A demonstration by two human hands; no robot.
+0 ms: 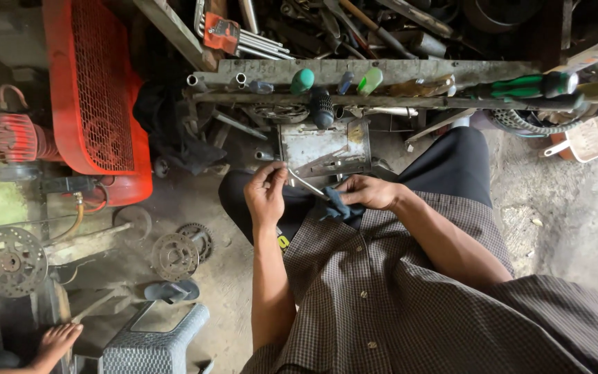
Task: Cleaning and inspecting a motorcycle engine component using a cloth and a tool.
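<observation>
The red compressor is standing well left of the tool rack, which is carrying screwdrivers with green and blue handles. Below the rack a grey metal box is sitting. Just below that box, the left hand is pinching one end of a thin bent metal rod, grip closed on it. The right hand is clutching a dark blue rag against the rod's other end, grip closed around the cloth.

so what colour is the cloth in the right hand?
Dark blue cloth, bunched in the right hand; head view shows it.
</observation>
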